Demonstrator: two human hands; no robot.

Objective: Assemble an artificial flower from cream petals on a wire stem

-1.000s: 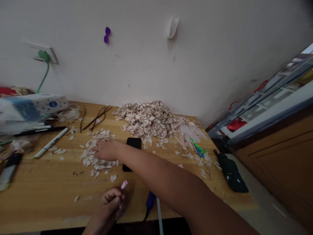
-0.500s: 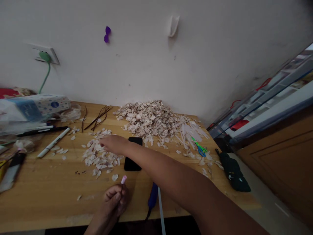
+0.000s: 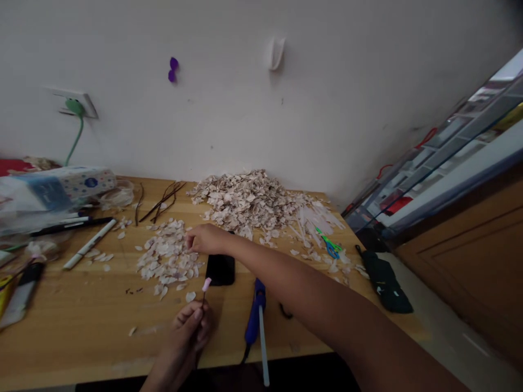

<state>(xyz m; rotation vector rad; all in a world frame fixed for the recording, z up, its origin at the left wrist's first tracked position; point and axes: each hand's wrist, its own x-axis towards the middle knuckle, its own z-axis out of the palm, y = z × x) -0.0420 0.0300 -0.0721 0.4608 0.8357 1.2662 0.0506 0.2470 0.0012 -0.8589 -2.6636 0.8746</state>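
Low in the view, my left hand (image 3: pixel 192 326) pinches a thin dark twig upright, with a small pink bud (image 3: pixel 207 284) at its tip. My right hand (image 3: pixel 204 239) reaches across to the right edge of a loose spread of pale dried petals (image 3: pixel 165 261). Its fingers are closed together, and whatever they hold is hidden. Under the right wrist lies a black phone (image 3: pixel 220 269), partly covered by the arm. A blue glue gun (image 3: pixel 254 318) with a whitish glue stick (image 3: pixel 263 348) rests below the right forearm.
A large heap of dried petals (image 3: pixel 249 198) lies against the wall. Glue sticks (image 3: pixel 310 218) and green-blue scissors (image 3: pixel 329 245) are on the right, near a dark green pouch (image 3: pixel 386 283). At left are dark twigs (image 3: pixel 163 201), a white marker (image 3: pixel 90 243) and a tissue pack (image 3: pixel 69 185).
My right hand has shifted right, from over the petal spread to its edge, uncovering more of the glue gun. My left hand still holds the twig in about the same place.
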